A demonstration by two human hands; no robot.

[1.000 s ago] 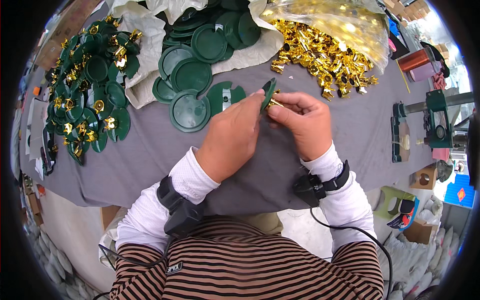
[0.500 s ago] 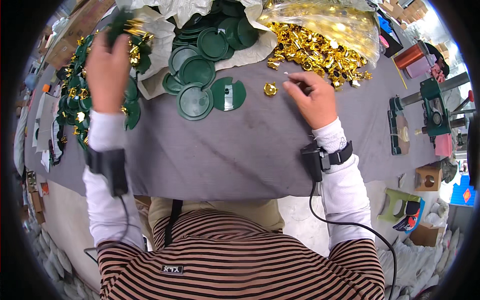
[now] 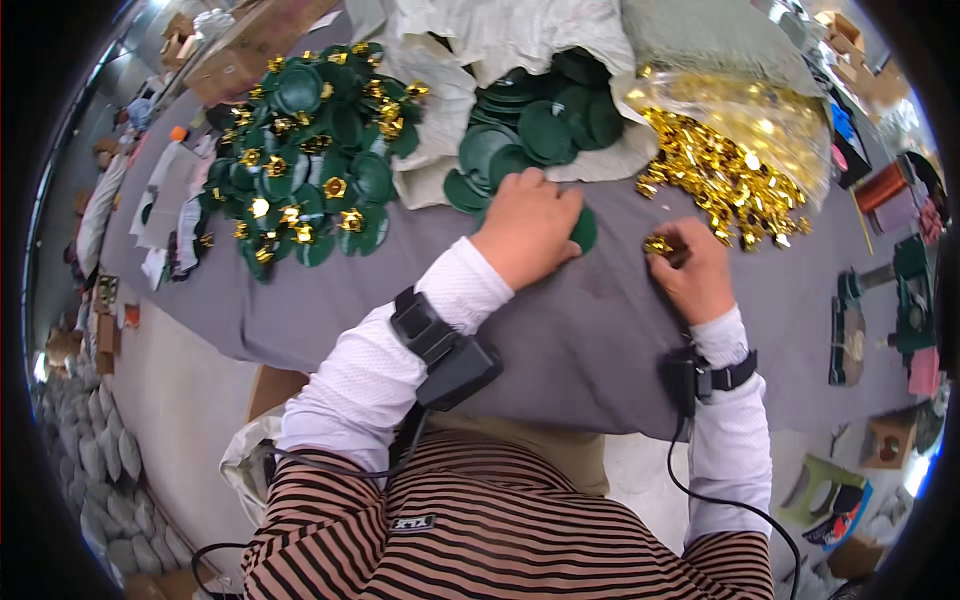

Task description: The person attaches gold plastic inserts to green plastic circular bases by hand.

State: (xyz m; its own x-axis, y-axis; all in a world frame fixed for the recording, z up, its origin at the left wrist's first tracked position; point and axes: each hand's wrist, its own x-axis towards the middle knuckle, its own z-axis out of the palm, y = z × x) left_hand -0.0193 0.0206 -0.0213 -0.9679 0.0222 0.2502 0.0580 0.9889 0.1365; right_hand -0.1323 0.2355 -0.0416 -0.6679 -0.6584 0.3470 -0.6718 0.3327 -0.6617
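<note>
Near the middle of the table my left hand (image 3: 528,228) lies over a dark green plastic disc (image 3: 587,231), its fingers closed down on it and hiding most of it. To its right, my right hand (image 3: 697,268) pinches a small shiny gold crown-shaped cap (image 3: 657,245) between thumb and fingers. Just beyond my left hand, plain green discs (image 3: 548,130) spill from a whitish sack (image 3: 420,182). A heap of loose gold caps (image 3: 720,180) lies beyond my right hand. At the left is a pile of green discs with gold caps on them (image 3: 300,170).
A clear plastic bag (image 3: 765,110) with gold caps lies at the back right. On the right side of the grey-covered table (image 3: 600,350) stands a green metal press-like device (image 3: 912,285). Papers and cloth pieces (image 3: 165,210) lie at the far left. A cardboard box (image 3: 240,55) sits behind the pile.
My left hand has come from the pile at the left back to the middle, onto a green disc. My right hand has taken up the gold cap. The whole view has shifted.
</note>
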